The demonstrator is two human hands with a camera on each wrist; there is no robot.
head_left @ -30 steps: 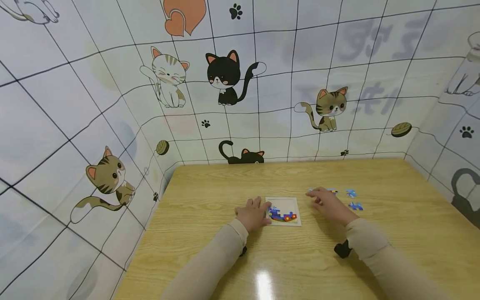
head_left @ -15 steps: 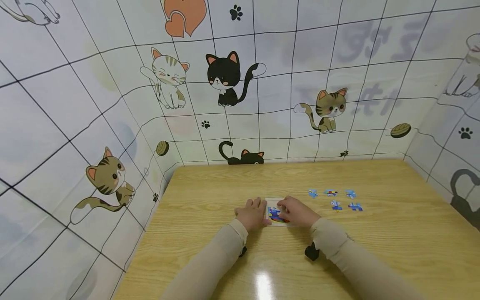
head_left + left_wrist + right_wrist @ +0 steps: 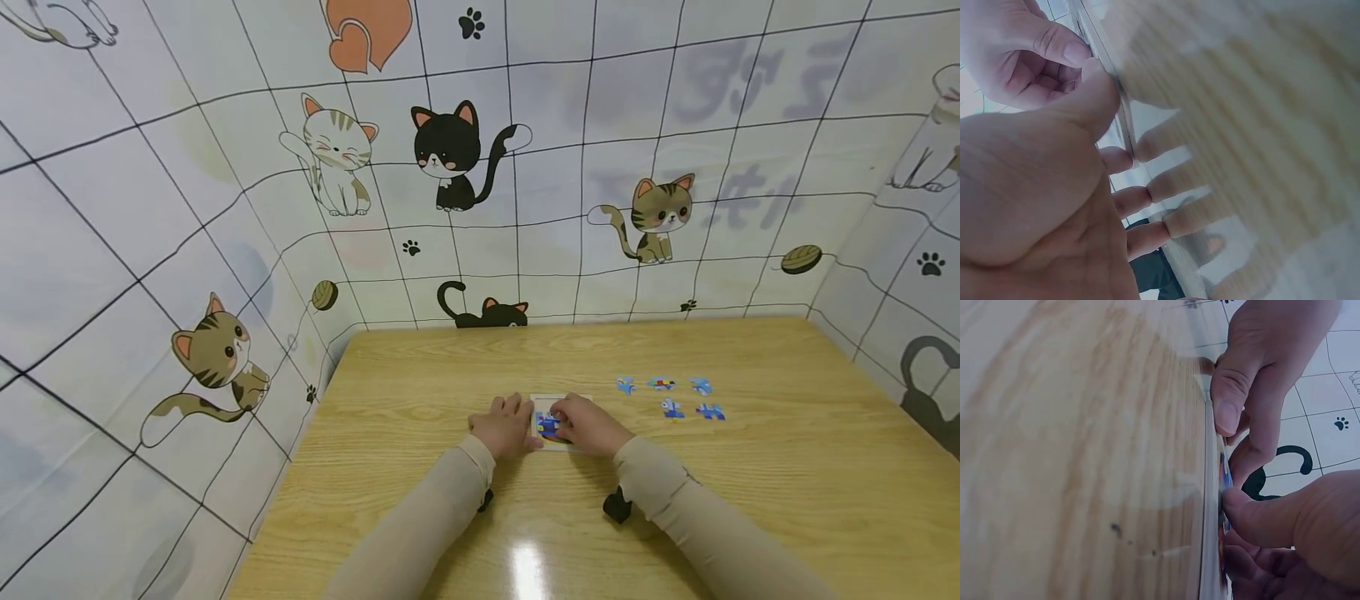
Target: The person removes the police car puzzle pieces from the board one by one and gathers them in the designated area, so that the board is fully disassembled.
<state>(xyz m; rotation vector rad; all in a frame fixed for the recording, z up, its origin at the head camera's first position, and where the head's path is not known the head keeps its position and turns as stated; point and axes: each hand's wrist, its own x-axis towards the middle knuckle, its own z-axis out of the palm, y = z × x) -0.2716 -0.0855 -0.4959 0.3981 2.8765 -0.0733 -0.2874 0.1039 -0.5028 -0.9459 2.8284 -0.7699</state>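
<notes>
A small square jigsaw puzzle in a pale frame lies on the table, its visible part mostly blue. My left hand rests at the frame's left side, fingertips down on the tabletop and thumb by the near corner. In the right wrist view the left thumb and fingers touch the frame's edge. My right hand is over the puzzle with its fingers bent. Its thumb presses against a blue puzzle piece low over the frame; the fingers largely hide that piece. The right hand covers most of the puzzle's right half.
Several loose blue puzzle pieces lie right of the frame, among them a piece with red and yellow and one at the near right. The wooden table meets a cat-patterned wall covering at the back.
My right hand has moved left from the loose pieces onto the puzzle, then shifted slightly further left. A loose piece it was covering now shows. The left hand has stayed by the frame.
</notes>
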